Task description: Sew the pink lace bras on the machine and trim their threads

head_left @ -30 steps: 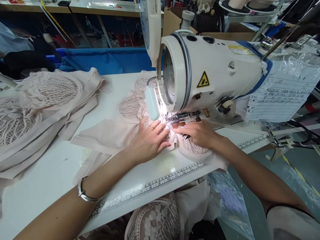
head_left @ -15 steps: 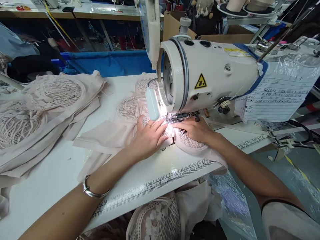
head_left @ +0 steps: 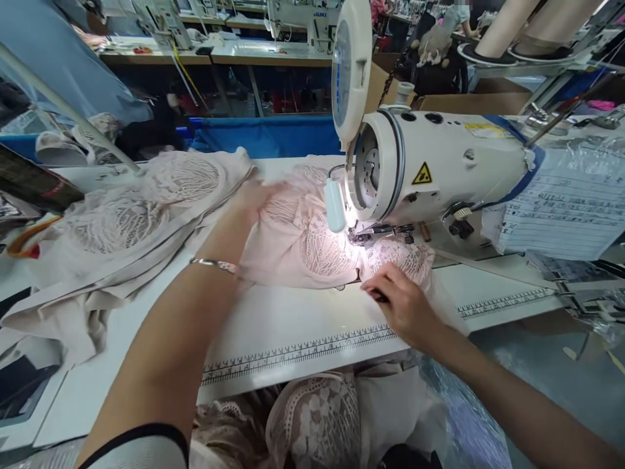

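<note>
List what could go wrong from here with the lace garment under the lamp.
1. The left hand, blurred, is between the lace garment and the garment pile; it might drag one against the other.
2. The lace garment lies at the presser foot, so a sideways pull could skew it there.
3. The right hand holds a small dark object near the lace; if sharp, which I can't make out, it might snag.

Across the way there's a second sewing machine (head_left: 319,32) marked JUKI, with blue cloth (head_left: 273,135) strung nearer me. Off left, someone in light blue (head_left: 63,58); right, thread cones (head_left: 504,27), a cardboard box (head_left: 463,103), a handwritten sheet (head_left: 561,205).
</note>
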`<control>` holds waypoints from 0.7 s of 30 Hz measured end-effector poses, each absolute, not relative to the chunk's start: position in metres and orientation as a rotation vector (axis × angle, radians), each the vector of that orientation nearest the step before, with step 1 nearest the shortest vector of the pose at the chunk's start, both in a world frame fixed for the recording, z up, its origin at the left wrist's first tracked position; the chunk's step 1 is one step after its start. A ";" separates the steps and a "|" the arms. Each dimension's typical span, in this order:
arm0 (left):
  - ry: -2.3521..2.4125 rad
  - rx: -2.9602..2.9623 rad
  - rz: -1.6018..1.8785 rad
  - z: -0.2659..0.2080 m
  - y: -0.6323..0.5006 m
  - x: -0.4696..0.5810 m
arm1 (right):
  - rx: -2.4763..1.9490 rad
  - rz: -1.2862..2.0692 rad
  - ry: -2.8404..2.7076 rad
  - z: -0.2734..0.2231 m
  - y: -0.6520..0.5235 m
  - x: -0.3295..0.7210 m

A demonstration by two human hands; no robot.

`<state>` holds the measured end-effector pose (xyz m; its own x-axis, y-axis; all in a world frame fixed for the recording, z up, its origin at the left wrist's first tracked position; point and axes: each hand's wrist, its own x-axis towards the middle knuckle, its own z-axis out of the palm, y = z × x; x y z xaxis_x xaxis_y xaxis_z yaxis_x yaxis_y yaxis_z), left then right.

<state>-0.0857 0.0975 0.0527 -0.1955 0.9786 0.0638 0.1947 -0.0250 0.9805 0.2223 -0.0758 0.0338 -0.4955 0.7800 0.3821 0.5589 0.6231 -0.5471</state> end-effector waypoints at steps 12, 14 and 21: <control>0.625 1.321 1.761 0.106 0.023 -0.148 | -0.623 2.428 -0.686 0.043 -0.019 0.083; 0.707 1.362 1.744 0.106 0.023 -0.149 | -0.565 2.356 -0.491 0.052 -0.007 0.067; 0.882 1.455 1.714 0.101 0.027 -0.153 | -0.439 2.180 -0.316 0.066 0.016 0.047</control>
<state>-0.1533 0.0269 0.1012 -0.1134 0.8558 0.5047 -0.0871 -0.5146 0.8530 0.0466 0.0156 0.0663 -0.5632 0.8021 -0.1986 -0.7128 -0.5932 -0.3742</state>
